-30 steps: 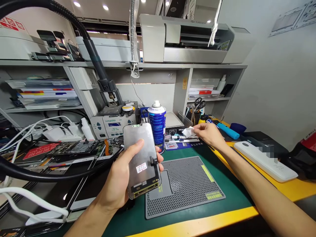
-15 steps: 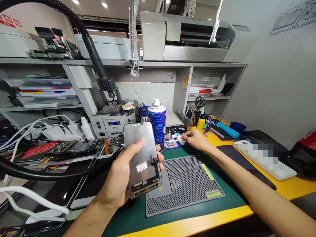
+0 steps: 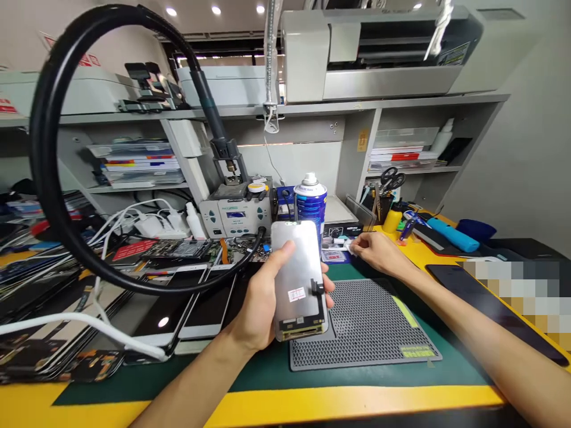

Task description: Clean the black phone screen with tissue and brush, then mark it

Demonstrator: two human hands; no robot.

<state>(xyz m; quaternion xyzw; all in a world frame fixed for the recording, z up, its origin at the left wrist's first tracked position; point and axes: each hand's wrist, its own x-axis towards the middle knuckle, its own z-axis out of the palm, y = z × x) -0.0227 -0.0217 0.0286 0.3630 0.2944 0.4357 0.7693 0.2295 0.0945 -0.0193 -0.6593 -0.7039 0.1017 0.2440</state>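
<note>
My left hand (image 3: 263, 297) is wrapped round a phone screen (image 3: 292, 255), thumb across its metal back and fingertips showing past the right edge. The screen stands nearly upright, with a white label, a dark flex cable and a connector strip low on its back. Farther back on the right, my right hand (image 3: 377, 252) is closed in a pinch on a small white wipe (image 3: 350, 246). Beside those fingertips lie small white items on a blue pad (image 3: 334, 256). Behind the screen stands a blue spray can (image 3: 311, 199), partly covered by it.
A grey perforated mat (image 3: 370, 321) lies on the green work surface. Phones (image 3: 165, 309) and circuit boards crowd the left under a looping black hose (image 3: 40, 148). A hot air station (image 3: 236, 217) stands behind. On the right lie a dark phone-like slab (image 3: 482, 309) and tools.
The view has swung left, so the bench appears shifted right. My left hand still holds the phone screen, and my right hand stays by the blue pad with the wipe.
</note>
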